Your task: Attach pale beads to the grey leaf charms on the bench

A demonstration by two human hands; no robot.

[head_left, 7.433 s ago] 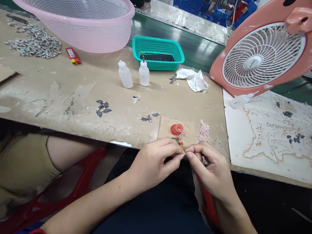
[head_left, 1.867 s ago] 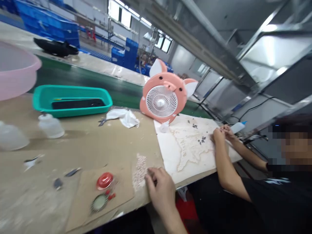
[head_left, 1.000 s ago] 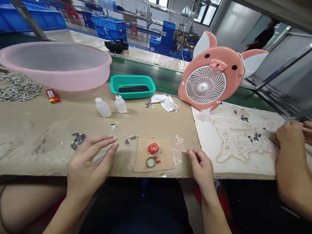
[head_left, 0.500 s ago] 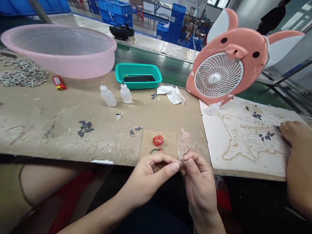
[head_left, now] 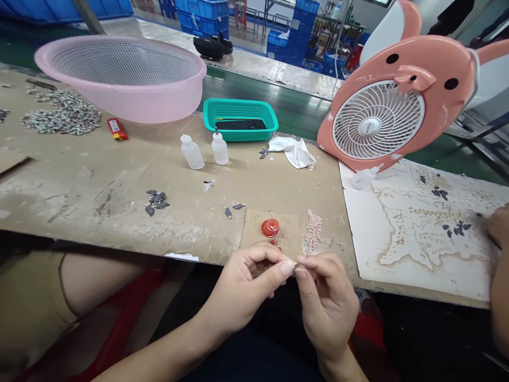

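Thumb and forefinger of my left hand [head_left: 250, 286] are pinched together at the table's front edge. My right hand [head_left: 328, 300] pinches close against them, fingertips meeting. Something tiny and pale sits between the fingertips, too small to name. Just beyond my hands, a red cap-like piece [head_left: 270, 227] lies on a small cardboard square [head_left: 252, 225], with red bits beside it. To the right of the square is a pile of tiny pinkish beads [head_left: 313, 233]. Two dark leaf-shaped pieces [head_left: 238, 206] lie left of the square, and a cluster of similar dark pieces [head_left: 156, 202] lies farther left.
Two squeeze bottles [head_left: 192, 153], a green basket [head_left: 240, 135] and a white cloth [head_left: 294, 152] stand farther back. A pink sieve [head_left: 159, 101] and a red lighter [head_left: 116, 129] are left. At right are a pink fan [head_left: 433, 58], a map-printed sheet [head_left: 405, 223] and another person's hand [head_left: 499, 225].
The view has swung slightly left, so the table things appear shifted right. My fingertips stay pressed together, with the right fingers a little re-angled. The other person's hand sits nearer the right edge.
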